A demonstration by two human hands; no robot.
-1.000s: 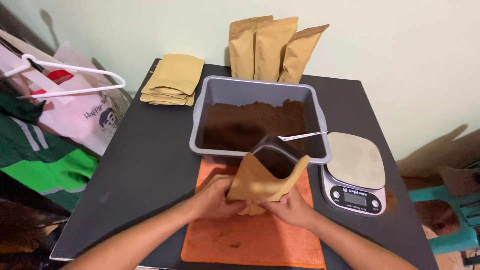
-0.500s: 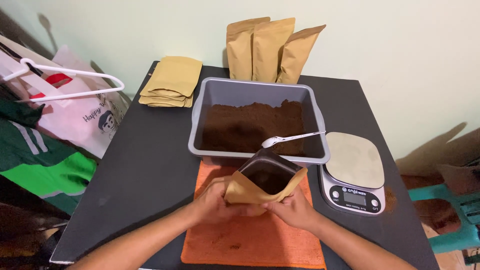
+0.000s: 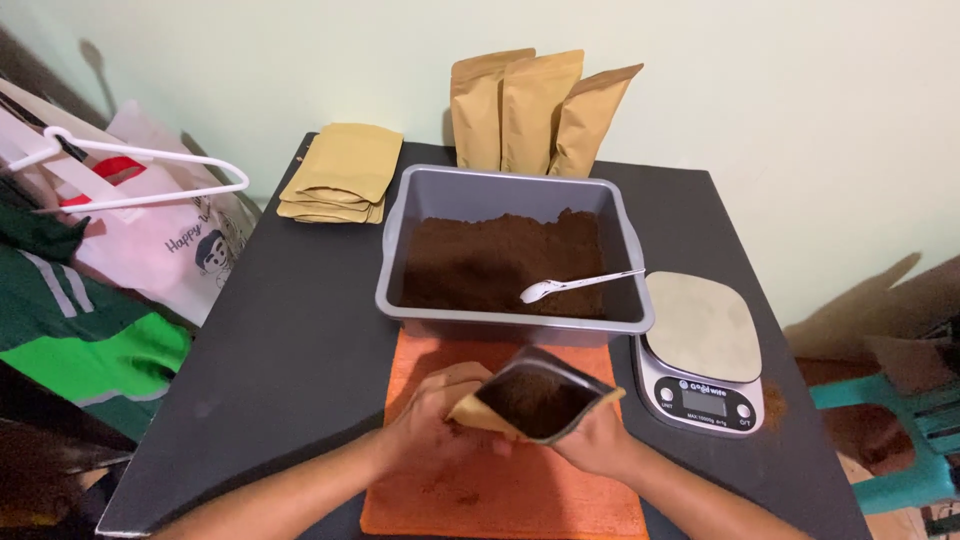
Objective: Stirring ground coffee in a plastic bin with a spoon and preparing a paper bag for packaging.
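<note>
Both hands hold one small brown pouch over the orange cloth at the front of the black table. The left hand is curled around the left side and bottom of the pouch. The right hand is wrapped around the right side, with its fingers closed on the paper. The pouch is tipped, so its open mouth faces the camera, and dark brown powder shows inside it.

To do this step well, it seems best to hold the pouch upright, so no powder slides out over the lip. A soft grip low on the pouch looks right. A hard squeeze could push powder up and out. Keeping the pouch over the cloth is smart, because spilled bits land there and not on the table.

Just behind the cloth sits the grey tray with more brown powder, and a white spoon lies in it. The small scale is just to the right of the tray, very near the right hand. A little powder lies on the table beside it. Flat empty pouches lie at the back left, and three pouches stand up against the wall.
</note>
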